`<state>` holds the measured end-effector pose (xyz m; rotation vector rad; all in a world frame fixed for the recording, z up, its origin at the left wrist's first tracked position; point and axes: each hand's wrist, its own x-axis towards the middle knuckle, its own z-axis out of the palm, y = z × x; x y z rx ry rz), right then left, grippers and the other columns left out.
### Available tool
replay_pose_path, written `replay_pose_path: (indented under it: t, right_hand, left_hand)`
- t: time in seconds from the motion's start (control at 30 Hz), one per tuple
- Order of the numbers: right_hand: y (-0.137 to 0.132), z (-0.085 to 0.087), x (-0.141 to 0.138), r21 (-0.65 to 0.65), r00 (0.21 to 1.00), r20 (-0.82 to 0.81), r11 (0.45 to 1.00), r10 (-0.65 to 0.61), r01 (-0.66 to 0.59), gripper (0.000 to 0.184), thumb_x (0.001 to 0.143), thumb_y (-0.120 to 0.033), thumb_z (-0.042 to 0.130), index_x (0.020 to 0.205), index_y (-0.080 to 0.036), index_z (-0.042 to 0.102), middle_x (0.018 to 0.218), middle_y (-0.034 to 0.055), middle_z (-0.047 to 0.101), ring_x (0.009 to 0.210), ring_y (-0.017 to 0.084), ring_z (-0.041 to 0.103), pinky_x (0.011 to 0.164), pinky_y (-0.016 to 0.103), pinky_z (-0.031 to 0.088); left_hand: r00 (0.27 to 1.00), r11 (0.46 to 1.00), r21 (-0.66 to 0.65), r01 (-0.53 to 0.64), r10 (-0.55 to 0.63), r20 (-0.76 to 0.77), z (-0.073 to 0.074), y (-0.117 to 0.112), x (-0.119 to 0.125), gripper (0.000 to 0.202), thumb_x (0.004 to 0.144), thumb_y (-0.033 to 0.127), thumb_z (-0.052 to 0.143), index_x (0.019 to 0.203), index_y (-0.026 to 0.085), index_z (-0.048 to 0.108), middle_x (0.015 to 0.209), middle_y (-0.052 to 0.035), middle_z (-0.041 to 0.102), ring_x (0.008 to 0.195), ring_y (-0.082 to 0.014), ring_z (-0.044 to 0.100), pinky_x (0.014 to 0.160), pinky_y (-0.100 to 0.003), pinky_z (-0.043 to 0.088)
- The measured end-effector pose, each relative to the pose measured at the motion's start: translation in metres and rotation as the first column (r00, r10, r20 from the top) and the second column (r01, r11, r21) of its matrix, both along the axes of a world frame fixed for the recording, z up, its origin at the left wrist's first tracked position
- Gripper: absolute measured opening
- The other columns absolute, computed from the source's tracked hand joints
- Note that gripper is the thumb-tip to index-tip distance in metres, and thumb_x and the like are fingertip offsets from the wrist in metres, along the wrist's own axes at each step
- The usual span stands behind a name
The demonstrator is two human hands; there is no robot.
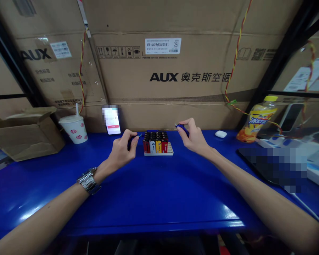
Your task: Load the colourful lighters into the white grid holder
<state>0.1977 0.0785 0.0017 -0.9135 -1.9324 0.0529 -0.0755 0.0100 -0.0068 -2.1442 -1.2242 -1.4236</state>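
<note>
A white tray of several upright lighters, red, white, yellow and black, stands on the blue table. My left hand, with a metal watch on its wrist, is closed around a dark blue lighter just left of the tray. My right hand pinches another blue lighter just right of the tray and slightly above it.
A paper cup with a straw and an open cardboard box sit at the left. A phone leans on the cardboard wall behind. A white earbud case, a yellow bottle and a dark tablet lie at the right.
</note>
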Motion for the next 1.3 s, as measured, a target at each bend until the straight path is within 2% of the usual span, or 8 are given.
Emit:
replay_pose_path:
  t: [0.3, 0.53, 0.67, 0.77, 0.83, 1.0, 1.1, 1.3]
  right_hand:
    - [0.001, -0.003, -0.001, 0.023, 0.999, 0.008, 0.999, 0.035, -0.036, 0.025, 0.092, -0.040, 0.045, 0.106, -0.019, 0.045, 0.085, 0.0067, 0.061, 0.061, 0.015, 0.053, 0.062, 0.031, 0.039]
    - [0.001, -0.003, 0.001, -0.237, 0.990, 0.060, 0.966, 0.124, -0.106, 0.038, 0.093, -0.038, 0.043, 0.125, -0.018, 0.037, 0.058, -0.0043, 0.053, 0.049, 0.015, 0.048, 0.058, 0.031, 0.038]
    - [0.010, -0.008, 0.002, -0.355, 0.988, -0.037, 0.922, 0.149, -0.152, 0.028, 0.092, -0.035, 0.041, 0.114, -0.019, 0.044, 0.060, -0.0020, 0.061, 0.056, 0.016, 0.053, 0.062, 0.032, 0.041]
    - [0.022, -0.016, 0.000, -0.348, 0.975, -0.116, 0.912, 0.188, -0.217, 0.023, 0.089, -0.040, 0.045, 0.090, -0.019, 0.054, 0.076, 0.0041, 0.068, 0.070, 0.016, 0.056, 0.069, 0.032, 0.042]
    - [0.030, -0.022, -0.002, -0.321, 0.965, -0.181, 0.916, 0.188, -0.239, 0.026, 0.084, -0.043, 0.053, 0.083, -0.018, 0.058, 0.080, 0.0047, 0.066, 0.071, 0.016, 0.054, 0.069, 0.032, 0.042]
    - [0.040, -0.035, -0.007, -0.310, 0.934, -0.332, 0.920, 0.133, -0.241, 0.036, 0.072, -0.044, 0.067, 0.093, -0.015, 0.066, 0.063, -0.0037, 0.050, 0.056, 0.011, 0.043, 0.061, 0.030, 0.041]
    - [0.041, -0.039, -0.011, -0.325, 0.911, -0.385, 0.901, 0.152, -0.288, 0.040, 0.075, -0.044, 0.064, 0.100, -0.014, 0.066, 0.061, -0.0029, 0.053, 0.056, 0.012, 0.047, 0.060, 0.030, 0.043]
    - [0.035, -0.031, -0.012, -0.273, 0.992, 0.024, 0.955, 0.123, -0.111, 0.022, 0.081, -0.027, 0.056, 0.095, -0.017, 0.070, 0.077, 0.0062, 0.070, 0.067, 0.018, 0.059, 0.066, 0.033, 0.045]
  left_hand:
    - [1.000, 1.000, 0.001, -0.007, 0.007, 0.001, 0.000, 0.000, 0.000, 0.007, 0.089, 0.021, 0.051, 0.093, 0.017, 0.053, 0.070, -0.0023, 0.067, 0.056, -0.0114, 0.064, 0.050, -0.021, 0.048]
    - [0.998, 0.999, 0.031, -0.042, 0.040, 0.055, -0.002, 0.003, 0.002, 0.008, 0.085, 0.023, 0.056, 0.089, 0.019, 0.051, 0.077, -0.0054, 0.069, 0.068, -0.0152, 0.069, 0.059, -0.025, 0.056]
    - [0.996, 1.000, 0.001, -0.021, 0.021, 0.089, -0.003, 0.004, 0.003, 0.010, 0.085, 0.025, 0.057, 0.086, 0.019, 0.049, 0.072, -0.0041, 0.068, 0.064, -0.0148, 0.069, 0.058, -0.025, 0.056]
    - [0.996, 1.000, -0.020, -0.005, 0.007, 0.094, -0.003, 0.004, 0.003, 0.010, 0.085, 0.024, 0.057, 0.089, 0.019, 0.049, 0.072, -0.0036, 0.068, 0.066, -0.0148, 0.069, 0.060, -0.025, 0.056]
    - [0.996, 0.999, -0.032, -0.008, 0.011, 0.085, -0.002, 0.003, 0.004, 0.011, 0.085, 0.024, 0.056, 0.091, 0.018, 0.049, 0.072, -0.0036, 0.068, 0.067, -0.0152, 0.070, 0.060, -0.025, 0.056]
    - [0.999, 0.997, -0.072, -0.038, 0.039, 0.011, -0.001, 0.002, 0.005, 0.018, 0.087, 0.022, 0.052, 0.103, 0.015, 0.051, 0.066, -0.0023, 0.067, 0.057, -0.0142, 0.066, 0.053, -0.025, 0.050]
    - [0.998, 0.996, -0.069, -0.054, 0.053, -0.017, -0.001, 0.001, 0.005, 0.022, 0.087, 0.022, 0.050, 0.108, 0.014, 0.052, 0.065, -0.0021, 0.068, 0.054, -0.0137, 0.065, 0.051, -0.025, 0.048]
    - [0.999, 0.996, -0.080, -0.039, 0.038, -0.016, -0.002, 0.000, 0.006, 0.016, 0.087, 0.023, 0.051, 0.101, 0.016, 0.053, 0.068, -0.0028, 0.069, 0.057, -0.0138, 0.066, 0.052, -0.024, 0.049]
